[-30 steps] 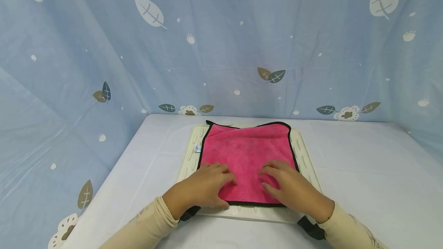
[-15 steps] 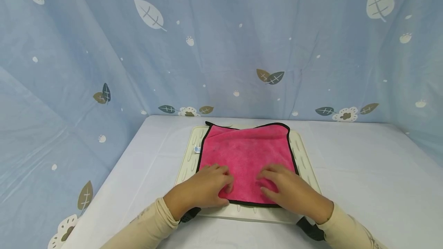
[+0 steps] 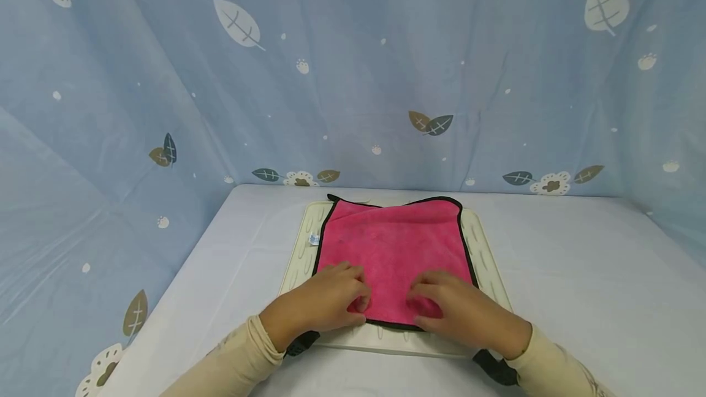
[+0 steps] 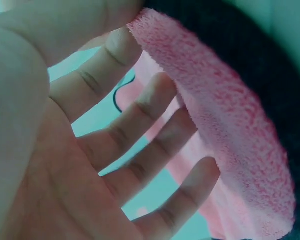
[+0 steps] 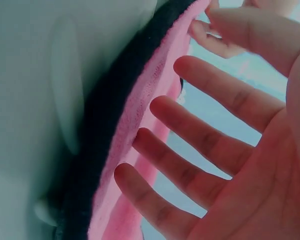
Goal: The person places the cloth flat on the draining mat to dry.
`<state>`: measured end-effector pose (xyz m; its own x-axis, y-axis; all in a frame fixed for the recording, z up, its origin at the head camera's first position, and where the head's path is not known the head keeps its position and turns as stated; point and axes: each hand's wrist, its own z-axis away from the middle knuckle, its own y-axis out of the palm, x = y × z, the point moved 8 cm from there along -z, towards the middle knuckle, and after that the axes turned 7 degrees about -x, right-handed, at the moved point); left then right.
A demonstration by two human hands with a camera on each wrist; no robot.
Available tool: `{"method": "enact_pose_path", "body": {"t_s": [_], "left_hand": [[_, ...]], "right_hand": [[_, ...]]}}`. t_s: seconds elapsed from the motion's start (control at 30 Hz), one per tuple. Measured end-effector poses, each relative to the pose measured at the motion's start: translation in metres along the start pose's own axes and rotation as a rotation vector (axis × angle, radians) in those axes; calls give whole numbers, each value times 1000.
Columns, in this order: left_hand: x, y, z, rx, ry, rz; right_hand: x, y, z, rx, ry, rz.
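A pink towel (image 3: 391,244) with black trim lies spread on a cream ribbed tray (image 3: 306,244). Both hands sit at its near edge. My left hand (image 3: 325,302) is at the near left part and my right hand (image 3: 463,311) at the near right part. In the left wrist view the thumb and index finger of my left hand (image 4: 65,165) pinch the towel's edge (image 4: 230,125), with the other fingers spread. In the right wrist view my right hand (image 5: 240,165) pinches the raised edge (image 5: 140,115) the same way above the tray (image 5: 40,100).
The tray rests on a white table (image 3: 579,274). A blue curtain with a leaf print (image 3: 353,78) closes off the back and the left side. Black straps (image 3: 493,366) show at both wrists.
Both hands have curled in slightly at the towel's near edge, the right one shifting a little left. The near hem has drawn back a touch.
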<state>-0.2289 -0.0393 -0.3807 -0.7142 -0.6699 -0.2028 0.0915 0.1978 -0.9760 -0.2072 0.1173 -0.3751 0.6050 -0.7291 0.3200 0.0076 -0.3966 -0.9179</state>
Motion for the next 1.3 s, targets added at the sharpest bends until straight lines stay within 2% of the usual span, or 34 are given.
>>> {"method": "enact_pose_path", "body": {"t_s": [0.33, 0.6, 0.97, 1.13, 1.3], "left_hand": [[0, -7, -2, -23, 32, 50], [0, -9, -3, -23, 28, 73], [0, -5, -4, 0, -2, 73], [-1, -3, -3, 18, -23, 49], [-1, -2, -2, 11, -12, 4]], "right_hand": [[3, 2, 3, 32, -8, 44], [4, -1, 2, -7, -35, 66], [8, -11, 1, -55, -53, 46], [9, -12, 0, -39, -48, 18], [8, -11, 0, -11, -33, -10]]}}
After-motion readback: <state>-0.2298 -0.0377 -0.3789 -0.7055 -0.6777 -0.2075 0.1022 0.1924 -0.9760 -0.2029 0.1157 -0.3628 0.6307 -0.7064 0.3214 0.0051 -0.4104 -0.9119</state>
